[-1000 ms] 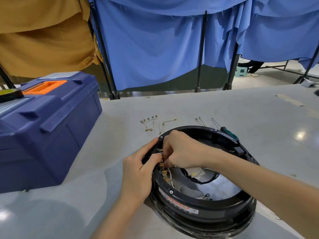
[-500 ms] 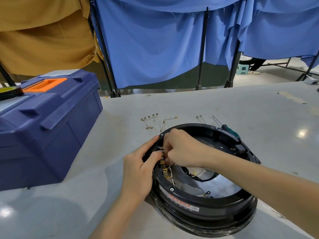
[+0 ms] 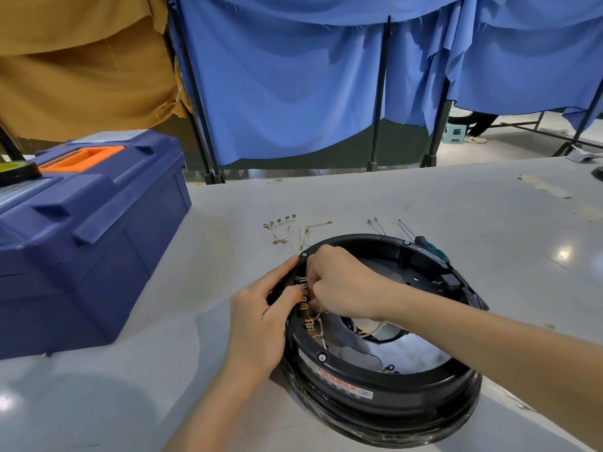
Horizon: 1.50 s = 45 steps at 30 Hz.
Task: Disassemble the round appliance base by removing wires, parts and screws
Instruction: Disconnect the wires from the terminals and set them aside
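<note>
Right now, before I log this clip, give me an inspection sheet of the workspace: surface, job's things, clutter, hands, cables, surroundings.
Surface: grey table, glossy, with light glare.
Job's things: black round appliance base flat on the table; brass terminals along its left inner rim; green-handled screwdriver behind it.
Clutter: blue toolbox at left, tape roll on its lid.
Hands: left hand grips the base's rim; right hand pinches at the brass terminals.
Cables: removed wires on the table beyond the base; white wires inside it.
Surroundings: blue curtains, brown cloth, small stool.
</note>
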### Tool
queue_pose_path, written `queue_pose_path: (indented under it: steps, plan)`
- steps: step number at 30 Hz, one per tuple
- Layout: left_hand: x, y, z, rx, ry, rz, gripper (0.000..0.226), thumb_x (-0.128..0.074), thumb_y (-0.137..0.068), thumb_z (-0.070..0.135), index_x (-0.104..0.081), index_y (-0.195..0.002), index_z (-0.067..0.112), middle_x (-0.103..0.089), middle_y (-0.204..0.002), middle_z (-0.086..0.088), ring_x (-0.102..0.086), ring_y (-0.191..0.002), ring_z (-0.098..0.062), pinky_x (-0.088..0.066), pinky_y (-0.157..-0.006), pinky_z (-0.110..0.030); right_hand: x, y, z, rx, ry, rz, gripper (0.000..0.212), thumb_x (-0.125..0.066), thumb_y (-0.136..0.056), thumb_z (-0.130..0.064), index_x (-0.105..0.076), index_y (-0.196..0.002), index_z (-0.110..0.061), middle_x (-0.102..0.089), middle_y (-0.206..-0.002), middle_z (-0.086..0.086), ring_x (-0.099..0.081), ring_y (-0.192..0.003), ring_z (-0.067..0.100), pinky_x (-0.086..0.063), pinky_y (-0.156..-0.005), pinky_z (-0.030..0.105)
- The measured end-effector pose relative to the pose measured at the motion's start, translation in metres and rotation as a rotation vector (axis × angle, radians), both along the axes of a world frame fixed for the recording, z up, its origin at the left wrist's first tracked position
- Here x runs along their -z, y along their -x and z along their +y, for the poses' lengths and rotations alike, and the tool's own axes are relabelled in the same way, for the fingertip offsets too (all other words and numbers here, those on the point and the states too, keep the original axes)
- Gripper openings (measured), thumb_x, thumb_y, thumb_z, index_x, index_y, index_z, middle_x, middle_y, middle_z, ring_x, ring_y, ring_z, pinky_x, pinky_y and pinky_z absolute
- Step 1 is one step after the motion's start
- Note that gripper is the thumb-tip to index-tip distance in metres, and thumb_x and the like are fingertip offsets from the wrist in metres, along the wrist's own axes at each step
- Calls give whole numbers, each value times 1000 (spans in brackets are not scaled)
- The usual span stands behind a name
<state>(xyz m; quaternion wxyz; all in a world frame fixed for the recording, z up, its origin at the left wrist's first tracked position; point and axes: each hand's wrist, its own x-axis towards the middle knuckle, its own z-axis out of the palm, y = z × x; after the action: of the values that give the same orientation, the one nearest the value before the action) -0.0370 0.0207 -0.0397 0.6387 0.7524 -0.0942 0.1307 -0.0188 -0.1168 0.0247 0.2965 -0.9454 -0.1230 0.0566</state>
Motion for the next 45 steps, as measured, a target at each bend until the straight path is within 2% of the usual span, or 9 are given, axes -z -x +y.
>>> queue_pose_path:
  steps: [3, 8, 11, 15, 19, 24, 32, 39, 45]
  plan:
    - [-1, 1, -1, -2, -10, -4, 38, -62, -75, 29, -69, -111, 37, -72, -109, 15, -66, -106, -3, -52, -97, -40, 0, -1, 0, 11, -7, 33, 13, -56, -75, 8, -56, -63, 3, -63, -95, 34, -49, -70, 29, -40, -61, 36]
    - [-2, 1, -1, 4, -12, -5, 38, -61, -75, 29, -68, -112, 37, -71, -112, 15, -64, -109, -3, -50, -99, -41, 0, -2, 0, 22, -7, 24, 13, -57, -76, 7, -57, -65, 1, -65, -95, 30, -60, -79, 37, -50, -68, 44]
    - [-1, 0, -1, 4, -14, 6, 37, -61, -76, 28, -69, -110, 39, -72, -110, 14, -65, -108, -6, -50, -99, -43, 1, -3, -6, 22, -28, 82, 5, -61, -73, 9, -59, -69, 10, -64, -89, 31, -51, -70, 27, -42, -62, 38]
    - [0, -1, -2, -1, -18, 14, 37, -61, -76, 28, -69, -111, 38, -73, -109, 12, -66, -106, -8, -50, -98, -44, 2, -5, -17, 14, -53, 107, 20, -68, -74, 5, -57, -81, 19, -48, -77, 14, -41, -70, 20, -35, -65, 32]
    - [0, -1, -2, -9, -6, 22, 38, -62, -75, 28, -69, -112, 35, -73, -110, 11, -66, -107, -8, -51, -97, -44, 0, -3, -20, -22, -69, 108, 22, -71, -74, 0, -60, -80, 18, -51, -75, 12, -42, -70, 19, -35, -65, 31]
    - [-1, 0, -2, -7, -11, 19, 38, -62, -75, 29, -69, -112, 35, -73, -111, 11, -66, -108, -8, -50, -98, -44, -9, 3, -30, -75, -120, 47, 7, -82, -71, -13, -76, -69, -11, -73, -82, 7, -66, -79, 17, -50, -70, 28]
    - [-2, 1, -2, -11, -33, -3, 39, -61, -75, 29, -68, -113, 35, -72, -112, 11, -65, -108, -6, -50, -98, -41, -11, 14, -23, -157, -46, -45, 9, -83, -69, -21, -74, -68, -24, -70, -93, 2, -63, -92, 14, -52, -88, 39]
    - [-2, 1, -3, -10, -28, -6, 38, -60, -74, 28, -69, -111, 36, -72, -111, 12, -65, -107, -6, -50, -98, -41, -11, 18, -15, -181, -10, 27, 8, -78, -70, -13, -74, -68, -6, -69, -100, 10, -63, -95, 27, -53, -84, 49]
    - [-2, 1, -2, -15, -26, -20, 37, -60, -75, 29, -68, -109, 39, -72, -110, 18, -65, -107, -2, -51, -98, -39, -1, 12, -4, -96, 28, 28, 8, -58, -70, 6, -60, -69, 14, -62, -101, 32, -52, -73, 33, -39, -59, 40]
